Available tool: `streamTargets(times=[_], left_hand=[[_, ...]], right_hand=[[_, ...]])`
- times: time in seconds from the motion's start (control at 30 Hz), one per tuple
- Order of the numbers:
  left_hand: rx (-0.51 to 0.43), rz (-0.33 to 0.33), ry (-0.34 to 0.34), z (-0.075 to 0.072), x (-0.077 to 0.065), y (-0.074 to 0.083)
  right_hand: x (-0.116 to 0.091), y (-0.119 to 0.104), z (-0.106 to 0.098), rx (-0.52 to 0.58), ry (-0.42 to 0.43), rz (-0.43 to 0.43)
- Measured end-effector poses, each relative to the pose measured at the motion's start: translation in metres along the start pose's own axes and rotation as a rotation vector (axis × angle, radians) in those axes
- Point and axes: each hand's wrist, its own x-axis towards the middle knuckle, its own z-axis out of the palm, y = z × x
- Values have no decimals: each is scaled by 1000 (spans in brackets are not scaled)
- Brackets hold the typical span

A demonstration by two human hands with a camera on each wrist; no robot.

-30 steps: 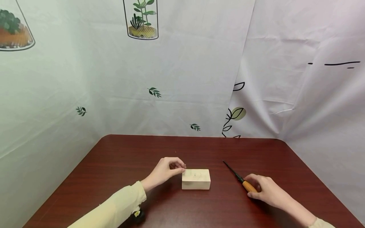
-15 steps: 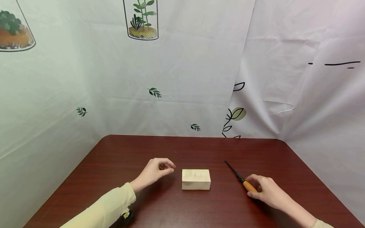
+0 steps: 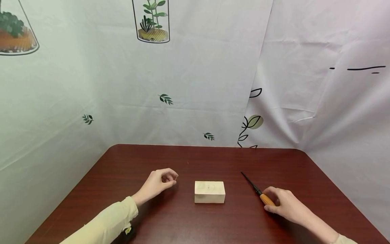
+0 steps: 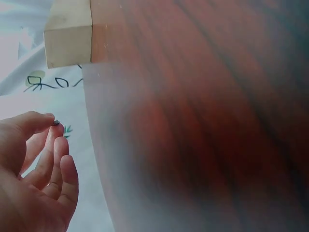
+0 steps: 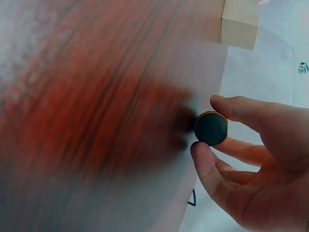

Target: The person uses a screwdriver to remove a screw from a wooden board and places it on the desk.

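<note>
My left hand (image 3: 156, 183) is above the table, left of a pale wooden block (image 3: 209, 192) and apart from it. Between thumb and fingertips it pinches a small metal screw (image 4: 56, 123), mostly hidden by the fingers. The block lies flat, with a small dark mark on its top face. On the right, my right hand (image 3: 286, 203) grips a screwdriver (image 3: 266, 199) by its orange handle. Its dark shaft slants away toward the back left. In the right wrist view the dark round butt of the screwdriver faces the camera, with thumb and fingers around the handle.
The dark red wooden table (image 3: 195, 159) has rounded back corners. White cloth (image 3: 195, 67) printed with leaves and plants hangs behind it and along both sides. A dark object (image 3: 125, 234) shows partly beneath the left sleeve.
My left hand has moved left, away from the block, with the screw in its fingers. The screwdriver tip has swung slightly right while the right hand stays put.
</note>
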Motion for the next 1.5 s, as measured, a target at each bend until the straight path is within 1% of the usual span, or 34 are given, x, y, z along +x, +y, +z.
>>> streamTargets(times=[0.17, 0.3, 0.43, 0.7, 0.83, 1.13, 1.3, 1.5], left_hand=[[35, 24, 19, -3, 0, -5], [62, 24, 23, -5, 0, -8], [90, -8, 23, -7, 0, -10], [133, -94, 7, -12, -1, -12], [126, -106, -10, -14, -1, -13], [125, -100, -44, -15, 0, -18], [135, -118, -63, -15, 0, -19], [157, -153, -81, -16, -1, -19]], right_hand=[[1, 0, 0, 3, -6, 2], [1, 0, -1, 10, -21, 12], [0, 0, -1, 8, -24, 14], [0, -1, -1, -10, -6, 4], [-1, -2, -1, -8, -12, 11], [0, -2, -2, 18, -31, 1], [1, -3, -2, 32, -41, -3], [2, -3, -3, 36, -46, 11]])
